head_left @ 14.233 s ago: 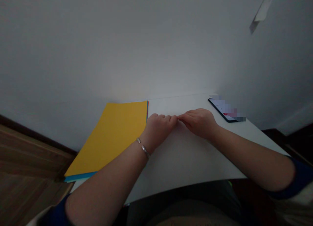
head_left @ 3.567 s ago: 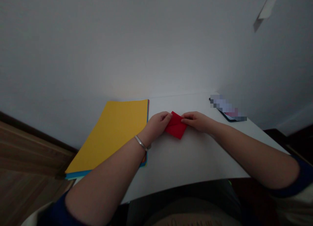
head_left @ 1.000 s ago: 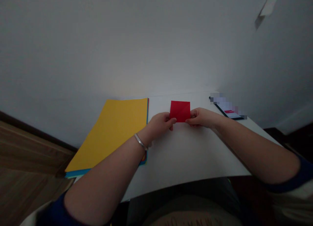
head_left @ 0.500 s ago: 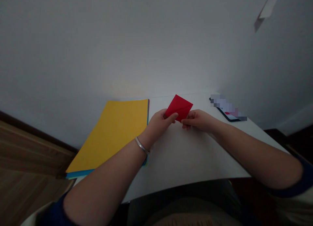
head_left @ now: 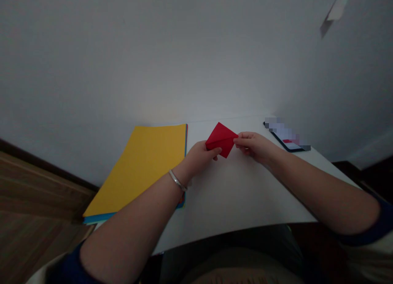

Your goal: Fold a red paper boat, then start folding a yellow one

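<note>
To the right of the stack (head_left: 144, 161), you hold the paper (head_left: 222, 134): your left hand (head_left: 200, 158) pinches the corner nearest the stack, your right hand (head_left: 256, 146) the corner farthest from it. Expect it light, springy, easily creased; grip opposite corners, pressing lightly.

Open white tabletop (head_left: 239, 202) is found between the forearms (head_left: 138, 218), toward the near edge. The gap between left hand (head_left: 201, 156) and right hand (head_left: 255, 145) is bridged by red paper (head_left: 220, 133). Passage is bounded by yellow-topped sheets (head_left: 147, 161) leftward, a phone (head_left: 287, 141) rightward, the wall (head_left: 196, 63) behind.
</note>
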{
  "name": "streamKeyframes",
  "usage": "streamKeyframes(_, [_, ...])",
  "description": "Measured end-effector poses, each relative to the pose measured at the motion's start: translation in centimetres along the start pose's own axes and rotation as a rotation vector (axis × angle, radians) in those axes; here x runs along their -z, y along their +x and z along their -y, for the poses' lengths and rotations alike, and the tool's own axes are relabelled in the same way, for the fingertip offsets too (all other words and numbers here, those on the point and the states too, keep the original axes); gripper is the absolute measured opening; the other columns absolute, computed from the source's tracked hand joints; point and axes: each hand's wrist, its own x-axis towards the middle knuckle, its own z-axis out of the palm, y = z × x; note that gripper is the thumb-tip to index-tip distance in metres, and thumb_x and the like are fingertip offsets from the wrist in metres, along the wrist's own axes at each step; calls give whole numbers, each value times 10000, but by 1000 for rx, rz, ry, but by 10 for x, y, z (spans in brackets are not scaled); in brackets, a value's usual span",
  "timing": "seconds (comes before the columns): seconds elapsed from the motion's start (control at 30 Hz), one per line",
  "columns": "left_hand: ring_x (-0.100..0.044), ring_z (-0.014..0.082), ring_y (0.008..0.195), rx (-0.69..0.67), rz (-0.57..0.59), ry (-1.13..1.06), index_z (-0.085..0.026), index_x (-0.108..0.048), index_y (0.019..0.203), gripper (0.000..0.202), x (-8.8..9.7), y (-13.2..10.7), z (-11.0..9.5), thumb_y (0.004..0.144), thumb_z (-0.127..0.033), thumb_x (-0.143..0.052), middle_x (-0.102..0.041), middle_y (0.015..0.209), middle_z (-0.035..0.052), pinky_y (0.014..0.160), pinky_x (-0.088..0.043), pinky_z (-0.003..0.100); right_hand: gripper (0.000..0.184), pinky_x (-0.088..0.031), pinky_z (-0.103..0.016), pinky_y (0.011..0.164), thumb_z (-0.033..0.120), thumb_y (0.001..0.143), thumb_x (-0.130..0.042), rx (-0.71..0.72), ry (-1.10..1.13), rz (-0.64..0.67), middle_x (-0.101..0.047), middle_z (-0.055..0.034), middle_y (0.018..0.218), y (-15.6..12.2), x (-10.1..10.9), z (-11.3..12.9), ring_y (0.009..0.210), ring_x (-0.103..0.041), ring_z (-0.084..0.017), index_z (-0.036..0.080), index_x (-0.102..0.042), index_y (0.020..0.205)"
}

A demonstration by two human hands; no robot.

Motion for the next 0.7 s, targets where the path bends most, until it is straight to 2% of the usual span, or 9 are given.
streamKeyframes(0.07, [-555, 149, 609, -4, -5, -2, -163, -641, 695, 168, 0, -1, 0, 781, -292, -576, -628, 629, 10, 619, -428, 270, 264, -166, -246, 442, 337, 596, -734, 0, 38, -15, -452, 59, 509, -2, -1, 2, 453, -337, -68, 201, -507, 588])
streamKeyframes(0.23, [-522, 141, 574, -27, -67, -46, -167, -601, 642, 253, -2, 1, 3, 797, -366, -580, -590, 586, 4, 579, -399, 262, 272, -199, -239, 453, 330, 603, -721, 10, 63, 1, -487, 53, 536, 0, -2, -1, 473, -378, -77, 210, -477, 614])
streamKeyframes(0.4, [-567, 148, 687, -107, -201, -249, -149, -634, 837, 251, -3, 7, 8, 844, -374, -524, -670, 791, 35, 625, -442, 254, 247, -235, -245, 458, 379, 639, -711, 31, -146, 180, -566, 22, 592, 3, -1, -8, 474, -402, -80, 201, -539, 637])
streamKeyframes(0.53, [-610, 174, 821, -115, -160, -319, -134, -645, 946, 245, -3, 10, 10, 854, -321, -517, -688, 926, 68, 713, -479, 277, 263, -260, -250, 462, 449, 705, -644, 62, -276, 221, -579, 3, 606, 5, 0, -11, 481, -418, -89, 190, -606, 677])
streamKeyframes(0.7, [-579, 137, 678, -96, -144, -314, -140, -594, 1002, 227, -4, 10, 9, 845, -299, -555, -652, 819, 41, 583, -457, 238, 275, -243, -256, 454, 455, 742, -608, 130, -395, 178, -555, 15, 578, 3, -2, -11, 455, -368, -85, 187, -617, 680])
